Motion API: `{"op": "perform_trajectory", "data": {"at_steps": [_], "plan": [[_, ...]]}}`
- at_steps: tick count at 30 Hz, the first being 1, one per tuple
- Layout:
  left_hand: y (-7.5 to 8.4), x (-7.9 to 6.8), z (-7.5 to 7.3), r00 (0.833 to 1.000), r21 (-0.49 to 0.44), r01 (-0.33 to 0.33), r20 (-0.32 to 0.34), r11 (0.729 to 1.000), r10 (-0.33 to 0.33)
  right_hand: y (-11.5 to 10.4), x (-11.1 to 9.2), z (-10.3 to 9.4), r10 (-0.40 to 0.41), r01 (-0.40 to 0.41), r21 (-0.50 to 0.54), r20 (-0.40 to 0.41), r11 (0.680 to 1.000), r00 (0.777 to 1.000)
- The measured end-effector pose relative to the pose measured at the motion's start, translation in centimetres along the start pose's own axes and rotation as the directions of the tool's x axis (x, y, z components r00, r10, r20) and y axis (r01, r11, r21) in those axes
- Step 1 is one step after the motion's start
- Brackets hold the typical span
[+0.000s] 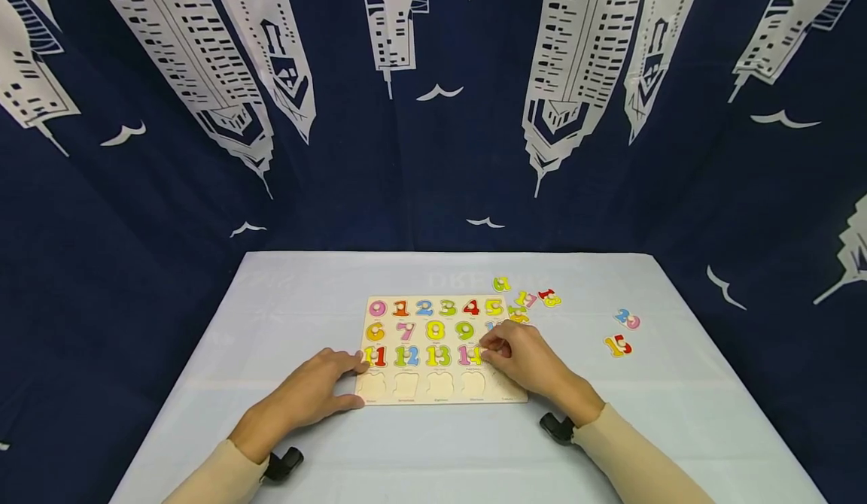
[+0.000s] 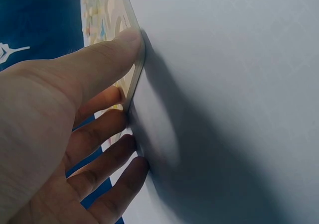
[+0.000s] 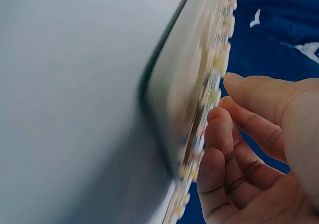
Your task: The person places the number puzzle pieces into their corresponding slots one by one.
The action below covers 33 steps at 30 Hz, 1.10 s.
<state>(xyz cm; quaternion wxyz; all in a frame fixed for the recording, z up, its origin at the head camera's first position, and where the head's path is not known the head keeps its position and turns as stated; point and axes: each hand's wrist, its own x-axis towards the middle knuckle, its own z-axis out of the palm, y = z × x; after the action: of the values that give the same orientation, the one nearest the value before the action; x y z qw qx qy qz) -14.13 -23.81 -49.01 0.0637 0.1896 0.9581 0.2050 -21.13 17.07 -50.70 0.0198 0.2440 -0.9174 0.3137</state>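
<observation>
A wooden number puzzle board [image 1: 440, 403] lies on the table with colourful numerals in its upper three rows. Its lowest row shows bare recesses. My left hand [image 1: 308, 391] rests at the board's left edge, the thumb [image 2: 127, 40] on its near corner and the fingers spread along the side. Over the right part of the board is my right hand [image 1: 524, 361], thumb and index fingertips close together beside the number 14 piece [image 1: 470, 355]. In the right wrist view a small gap shows between those fingertips. The right hand hides the end of the third row.
Loose number pieces lie beyond the board's far right corner, among them a 17 [image 1: 524, 299] and an 18 [image 1: 549, 298]. Farther right are a blue and pink 20 [image 1: 627, 319] and a 15 [image 1: 618, 346]. A white cloth [image 1: 433, 459] covers the table.
</observation>
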Motion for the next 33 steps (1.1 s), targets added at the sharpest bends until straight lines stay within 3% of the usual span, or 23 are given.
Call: {"op": "perform_trajectory", "data": {"at_steps": [7,13,17,21,26,33], "plan": [[-0.1,0.0,-0.1,1.0,0.002,-0.006,-0.001,1.0,0.006,3.1,-2.3,-3.0,0.051,-0.06,-0.073,-0.123,0.995,0.991],[0.0,-0.1,-0.1,1.0,-0.011,0.011,0.004,1.0,-0.01,6.9,-4.9,-6.5,0.103,-0.142,-0.141,-0.253,0.98,0.962],[0.1,0.0,-0.1,1.0,-0.014,0.02,0.007,1.0,-0.019,9.6,-6.6,-9.0,0.144,-0.2,-0.167,-0.298,0.965,0.944],[0.1,0.1,-0.3,0.999,-0.019,0.034,0.008,0.999,-0.033,11.8,-8.1,-10.9,0.215,-0.275,-0.18,-0.295,0.944,0.931],[0.0,0.1,-0.3,0.999,-0.018,0.037,0.014,0.999,-0.036,13.6,-9.4,-11.7,0.306,-0.348,-0.165,-0.235,0.923,0.923],[0.0,0.1,-0.1,0.999,-0.024,0.039,0.017,0.999,-0.039,14.6,-9.8,-11.7,0.311,-0.345,-0.151,-0.214,0.926,0.926]]}}
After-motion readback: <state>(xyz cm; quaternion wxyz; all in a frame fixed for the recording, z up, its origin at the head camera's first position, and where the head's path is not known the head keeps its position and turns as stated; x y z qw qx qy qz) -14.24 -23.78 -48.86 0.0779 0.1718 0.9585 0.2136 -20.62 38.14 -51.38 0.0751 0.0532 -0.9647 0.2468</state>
